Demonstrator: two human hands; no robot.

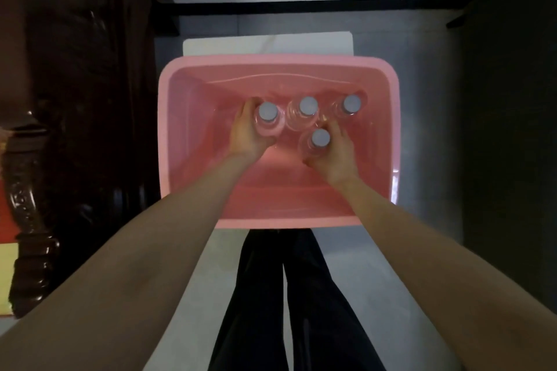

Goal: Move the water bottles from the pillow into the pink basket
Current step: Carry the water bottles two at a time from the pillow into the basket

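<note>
Clear water bottles (307, 110), four of them, stand inside the pink basket (280, 59). The left hand (247, 132) curls round one bottle (267, 119). The right hand (337, 153) curls round another bottle (319, 141). Two more stand free just past the hands. Farther off, a white thing, maybe the pillow (265, 44), shows no bottles on the bit I can see, so the job looks nearly done, with only letting go left

— What is standing at the left side of the frame?
— A dark carved wooden furniture (30, 205) is standing there, shining a little.
— And lower down?
— A pale grey floor (407, 265) is spreading, and a black bar (301, 6) is crossing the top.
</note>
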